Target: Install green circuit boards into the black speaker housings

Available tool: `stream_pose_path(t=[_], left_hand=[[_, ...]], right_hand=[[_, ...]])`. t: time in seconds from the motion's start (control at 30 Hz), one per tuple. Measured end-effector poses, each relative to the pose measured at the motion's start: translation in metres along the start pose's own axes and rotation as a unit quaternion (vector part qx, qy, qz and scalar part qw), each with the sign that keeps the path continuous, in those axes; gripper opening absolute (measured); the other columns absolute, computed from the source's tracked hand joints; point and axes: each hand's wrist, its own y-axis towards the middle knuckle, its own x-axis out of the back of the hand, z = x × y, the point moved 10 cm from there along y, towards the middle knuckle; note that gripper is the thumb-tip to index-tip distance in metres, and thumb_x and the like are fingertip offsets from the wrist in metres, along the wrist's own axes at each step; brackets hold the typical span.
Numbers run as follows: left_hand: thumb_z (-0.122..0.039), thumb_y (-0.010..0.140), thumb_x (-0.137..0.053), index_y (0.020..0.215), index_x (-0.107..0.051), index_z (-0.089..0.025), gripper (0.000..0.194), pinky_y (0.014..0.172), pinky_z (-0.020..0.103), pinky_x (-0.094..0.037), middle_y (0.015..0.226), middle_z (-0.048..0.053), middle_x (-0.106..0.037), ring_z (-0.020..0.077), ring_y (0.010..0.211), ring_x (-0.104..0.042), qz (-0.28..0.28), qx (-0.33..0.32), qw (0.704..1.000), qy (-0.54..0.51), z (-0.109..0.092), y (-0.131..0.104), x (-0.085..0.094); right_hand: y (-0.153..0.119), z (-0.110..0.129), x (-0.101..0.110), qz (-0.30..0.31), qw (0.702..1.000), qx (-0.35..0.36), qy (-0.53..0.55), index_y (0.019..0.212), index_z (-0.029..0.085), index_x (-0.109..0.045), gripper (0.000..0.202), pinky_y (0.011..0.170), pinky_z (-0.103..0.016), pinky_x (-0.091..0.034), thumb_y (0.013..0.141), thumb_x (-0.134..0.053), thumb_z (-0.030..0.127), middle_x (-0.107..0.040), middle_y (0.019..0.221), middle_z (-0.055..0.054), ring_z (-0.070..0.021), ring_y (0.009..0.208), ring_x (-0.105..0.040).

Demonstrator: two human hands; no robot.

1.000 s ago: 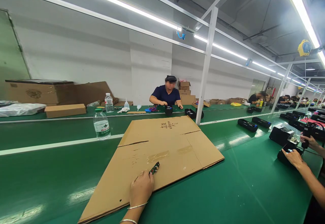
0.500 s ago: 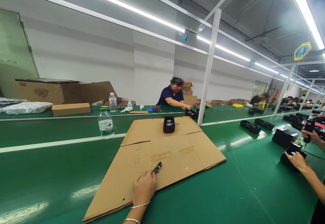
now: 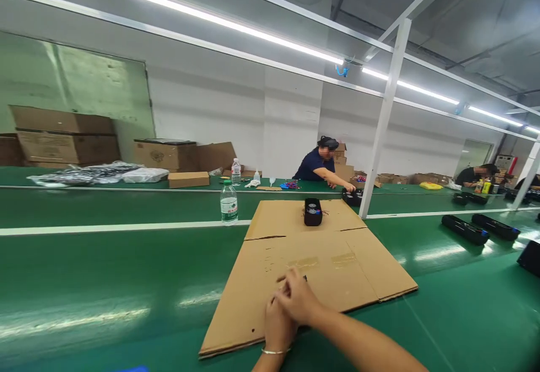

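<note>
Had left hand (image 3: pixel 279 320) against right hand (image 3: pixel 301 296) around 6ish o'clock on cardboard sheet (image 3: pixel 356 279), probably mid-fiddle; couldn't tell either grip; likely needed steadiness next.

From my remote seat I see matt brown cardboard (image 3: pixel 329 242) with glossy tape (image 3: pixel 343 259), a smooth, shiny green tabletop (image 3: pixel 126 273), a clear plastic bottle (image 3: pixel 229 206), and a polished, metal-looking bangle (image 3: pixel 276 352).

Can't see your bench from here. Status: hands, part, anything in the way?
Left hand and right hand together over cardboard; grip hidden. Part mostly hidden, dark tip showing. Black unit beyond, apart from hands.
</note>
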Motion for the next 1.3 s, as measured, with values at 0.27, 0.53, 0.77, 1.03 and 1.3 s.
stream_pose_path(t=[0.27, 0.53, 0.77, 1.03, 1.3], left_hand=[[-0.006, 0.083, -0.037, 0.096, -0.065, -0.006, 0.03, 0.083, 0.037, -0.047, 0.097, 0.016, -0.069, 0.024, 0.092, -0.064, -0.009, -0.019, 0.998, 0.059, 0.0, -0.006, -0.006], [-0.002, 0.078, -0.038, 0.089, -0.067, -0.015, 0.034, 0.088, 0.038, -0.041, 0.098, 0.011, -0.07, 0.023, 0.095, -0.062, -0.038, 0.025, 0.998, 0.043, 0.007, -0.012, -0.023], [-0.006, 0.078, -0.043, 0.081, -0.066, -0.021, 0.028, 0.088, 0.034, -0.039, 0.092, 0.005, -0.072, 0.0201, 0.092, -0.063, -0.061, 0.05, 0.996, 0.028, 0.013, -0.014, -0.025], [-0.015, 0.087, -0.031, 0.095, -0.061, -0.012, 0.032, 0.084, 0.04, -0.041, 0.096, 0.013, -0.069, 0.0249, 0.093, -0.061, -0.078, 0.061, 0.995, 0.0, 0.02, -0.008, -0.009], [-0.022, 0.087, -0.025, 0.08, -0.057, -0.015, 0.033, 0.093, 0.047, -0.032, 0.075, 0.011, -0.069, 0.024, 0.074, -0.064, -0.007, 0.057, 0.995, -0.084, 0.014, 0.0, 0.004]], right_hand=[[0.089, -0.125, 0.054, -0.036, 0.964, -0.149, -0.217, 0.11, 0.016, -0.051, 0.029, 0.083, -0.041, -0.045, 0.086, -0.052, 0.031, -0.051, 0.115, -0.007, -0.0201, 0.099, -0.052], [0.161, -0.161, 0.05, 0.039, 0.916, -0.167, -0.364, 0.113, 0.017, -0.05, 0.029, 0.086, -0.042, -0.044, 0.087, -0.051, 0.03, -0.048, 0.12, -0.008, -0.0206, 0.103, -0.05], [0.185, -0.171, 0.049, 0.056, 0.9, -0.181, -0.391, 0.113, 0.016, -0.05, 0.03, 0.081, -0.04, -0.047, 0.086, -0.051, 0.031, -0.05, 0.116, -0.008, -0.0195, 0.098, -0.053], [0.092, -0.122, 0.06, 0.016, 0.905, -0.117, -0.409, 0.102, 0.013, -0.055, 0.022, 0.086, -0.041, -0.042, 0.086, -0.051, 0.028, -0.055, 0.107, -0.008, -0.0204, 0.1, -0.052], [-0.059, -0.135, 0.121, -0.01, 0.92, -0.146, -0.364, 0.123, 0.017, -0.044, 0.038, 0.097, -0.034, -0.032, 0.092, -0.024, 0.023, -0.049, 0.124, -0.009, -0.0177, 0.115, -0.043]])
